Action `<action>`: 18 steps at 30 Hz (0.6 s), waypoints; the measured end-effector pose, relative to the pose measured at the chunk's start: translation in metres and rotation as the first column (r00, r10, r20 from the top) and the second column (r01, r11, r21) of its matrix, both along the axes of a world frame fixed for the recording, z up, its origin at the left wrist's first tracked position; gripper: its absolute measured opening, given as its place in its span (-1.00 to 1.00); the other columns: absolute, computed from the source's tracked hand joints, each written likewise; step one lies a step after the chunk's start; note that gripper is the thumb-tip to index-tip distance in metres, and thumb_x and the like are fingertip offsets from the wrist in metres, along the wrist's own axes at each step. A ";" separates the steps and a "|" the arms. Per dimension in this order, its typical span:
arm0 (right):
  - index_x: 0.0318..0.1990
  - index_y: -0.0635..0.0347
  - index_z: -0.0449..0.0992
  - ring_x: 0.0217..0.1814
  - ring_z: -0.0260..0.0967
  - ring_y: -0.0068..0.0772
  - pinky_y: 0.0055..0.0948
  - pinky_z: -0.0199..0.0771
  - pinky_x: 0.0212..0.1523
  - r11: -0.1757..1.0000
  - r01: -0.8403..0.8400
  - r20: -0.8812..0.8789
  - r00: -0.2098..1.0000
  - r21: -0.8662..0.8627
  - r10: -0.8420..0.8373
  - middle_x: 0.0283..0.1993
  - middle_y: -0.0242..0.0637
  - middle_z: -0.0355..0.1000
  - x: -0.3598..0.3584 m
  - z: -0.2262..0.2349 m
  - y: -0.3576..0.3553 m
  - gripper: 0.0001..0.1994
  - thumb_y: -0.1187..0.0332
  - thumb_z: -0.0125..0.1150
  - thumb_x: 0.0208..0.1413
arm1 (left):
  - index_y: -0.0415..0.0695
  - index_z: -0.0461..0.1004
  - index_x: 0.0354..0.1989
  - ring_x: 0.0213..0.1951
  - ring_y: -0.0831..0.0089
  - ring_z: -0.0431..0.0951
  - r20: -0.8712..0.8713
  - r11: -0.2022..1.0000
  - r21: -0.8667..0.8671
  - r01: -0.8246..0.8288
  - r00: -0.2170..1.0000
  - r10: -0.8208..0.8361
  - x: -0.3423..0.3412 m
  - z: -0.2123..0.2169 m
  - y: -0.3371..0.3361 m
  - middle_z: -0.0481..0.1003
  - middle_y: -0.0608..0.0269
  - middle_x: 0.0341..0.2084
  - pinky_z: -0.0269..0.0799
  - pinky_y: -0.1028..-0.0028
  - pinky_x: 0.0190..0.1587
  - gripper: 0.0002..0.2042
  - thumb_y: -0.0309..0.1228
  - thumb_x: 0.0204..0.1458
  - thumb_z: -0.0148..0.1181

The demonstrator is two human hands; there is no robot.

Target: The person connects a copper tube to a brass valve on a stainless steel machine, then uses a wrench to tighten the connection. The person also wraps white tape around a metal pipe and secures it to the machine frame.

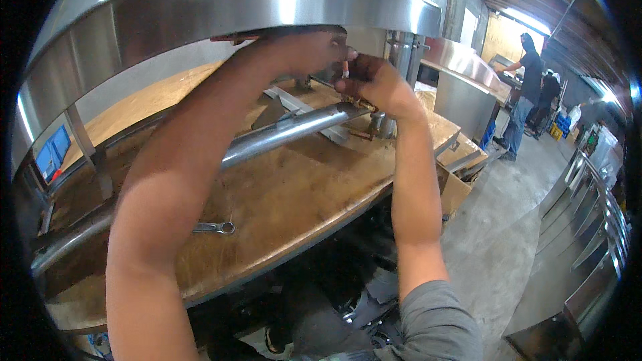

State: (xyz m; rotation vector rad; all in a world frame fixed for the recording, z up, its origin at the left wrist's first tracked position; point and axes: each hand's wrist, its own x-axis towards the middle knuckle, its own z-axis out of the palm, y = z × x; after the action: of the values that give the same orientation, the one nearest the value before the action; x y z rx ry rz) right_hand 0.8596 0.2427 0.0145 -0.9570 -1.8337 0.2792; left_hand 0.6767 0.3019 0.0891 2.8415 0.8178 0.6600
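Observation:
Both my arms reach up over a wooden bench top [294, 194] toward the end of a long grey metal pipe [281, 134]. My left hand [314, 50] is raised under a curved stainless steel hood [267, 0], its fingers partly hidden by the rim. My right hand [374, 83] is closed around a small brass-coloured fitting [358, 101] at the pipe's end, with a thin white piece between its fingers. Both hands touch each other there.
A wrench [215, 228] lies on the bench near its front edge. Metal brackets [294, 100] lie behind the pipe. Stainless steel units [468, 87] stand to the right, shiny metal parts [588, 227] line the right side, and two people [528, 87] work far back.

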 end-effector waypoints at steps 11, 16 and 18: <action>-0.13 0.32 0.52 -0.24 0.37 -0.51 -0.43 0.40 -0.14 0.985 0.156 0.032 0.987 0.073 -0.159 -0.24 -0.22 0.55 -0.011 0.006 -0.009 -0.63 0.38 0.47 -0.10 | -0.23 0.39 0.05 -0.27 0.37 0.55 0.004 0.998 -0.008 0.070 0.998 -0.070 0.004 0.001 0.009 0.55 0.12 -0.22 0.52 0.35 -0.27 -0.59 -0.14 0.22 0.06; -0.12 0.31 0.52 -0.21 0.39 -0.50 -0.42 0.41 -0.11 0.998 0.056 -0.110 0.992 0.004 -0.055 -0.21 -0.26 0.56 -0.012 0.003 -0.004 -0.66 0.41 0.44 -0.06 | -0.23 0.40 0.05 -0.32 0.37 0.55 0.012 0.993 0.053 0.105 0.994 -0.105 0.007 -0.001 0.015 0.55 0.09 -0.25 0.53 0.36 -0.32 -0.59 -0.13 0.22 0.06; -0.11 0.31 0.52 -0.24 0.41 -0.50 -0.42 0.42 -0.13 0.999 0.048 -0.178 0.983 -0.006 -0.048 -0.23 -0.27 0.56 -0.012 0.003 -0.004 -0.67 0.40 0.42 -0.03 | -0.22 0.42 0.03 -0.31 0.33 0.56 -0.013 0.966 0.229 0.118 0.993 -0.119 0.006 0.001 0.016 0.55 0.07 -0.25 0.53 0.34 -0.27 -0.58 -0.10 0.21 0.06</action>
State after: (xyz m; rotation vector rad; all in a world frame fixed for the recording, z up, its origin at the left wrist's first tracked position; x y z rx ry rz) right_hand 0.8472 0.2390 0.0178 -0.9454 -1.6456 0.3260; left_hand 0.6829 0.3176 0.0906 3.0652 0.5996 0.7866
